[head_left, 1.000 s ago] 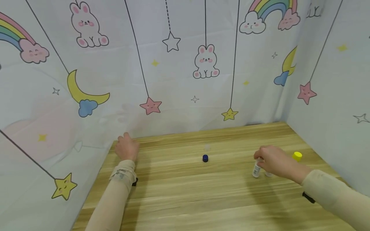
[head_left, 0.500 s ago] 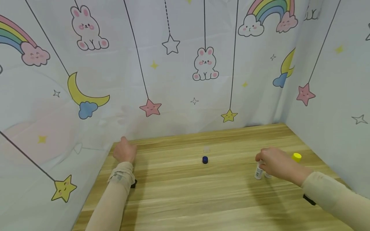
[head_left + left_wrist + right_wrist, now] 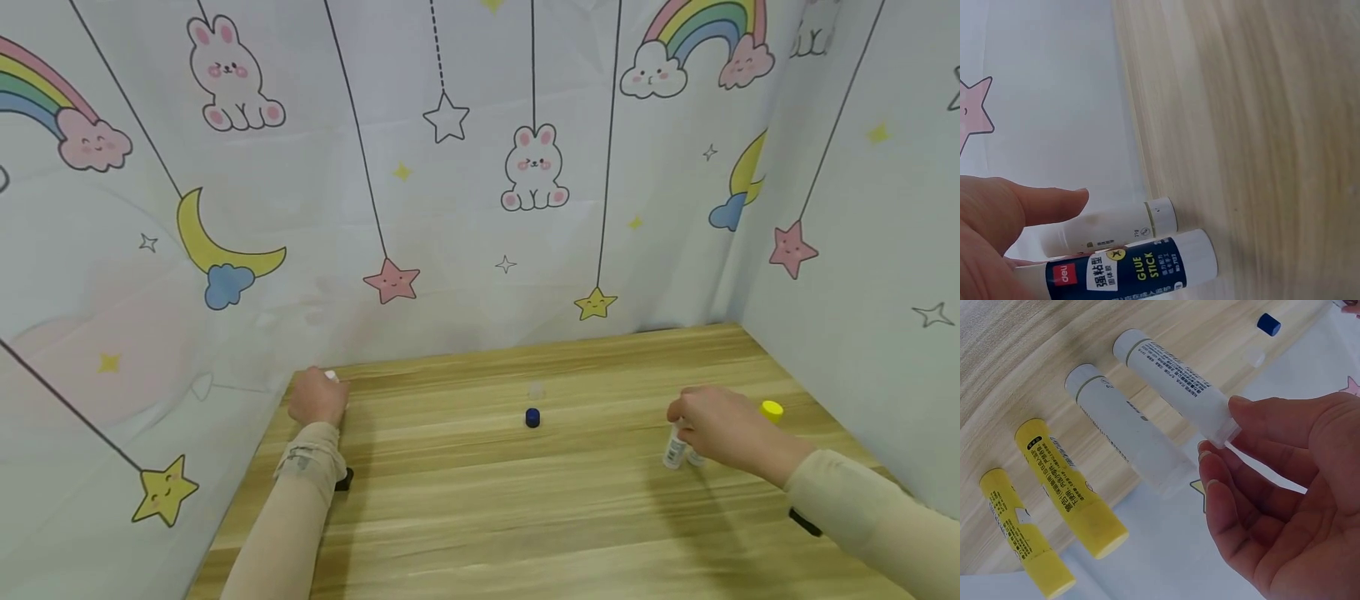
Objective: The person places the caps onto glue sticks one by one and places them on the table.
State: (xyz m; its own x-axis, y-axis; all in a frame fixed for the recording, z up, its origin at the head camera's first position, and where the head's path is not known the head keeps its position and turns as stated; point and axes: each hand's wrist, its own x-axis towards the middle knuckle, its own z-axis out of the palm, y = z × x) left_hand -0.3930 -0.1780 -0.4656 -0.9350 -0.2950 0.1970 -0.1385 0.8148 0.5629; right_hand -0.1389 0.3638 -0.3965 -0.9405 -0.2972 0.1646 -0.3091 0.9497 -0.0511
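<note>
At the table's far left, my left hand [image 3: 318,397] is beside two glue sticks. In the left wrist view, its thumb is straight and apart from the navy-labelled glue stick [image 3: 1141,269] and the white glue stick [image 3: 1110,231]; the other fingers are mostly hidden. On the right, my right hand [image 3: 716,423] pinches the top of a white glue stick [image 3: 1175,387] between thumb and fingertips, its base down at the table. A second white glue stick [image 3: 1122,425] stands beside it, followed by a larger yellow glue stick [image 3: 1066,484] and a smaller yellow one [image 3: 1022,531].
A dark blue cap [image 3: 532,417] lies mid-table, with a translucent cap [image 3: 536,389] just behind it. The wooden table [image 3: 480,517] meets a printed cloth backdrop [image 3: 465,217] at the back and sides.
My left hand has drawn back slightly toward me and leftward, and a white stick end now shows past it. My right hand has shifted a little rightward with its glue stick.
</note>
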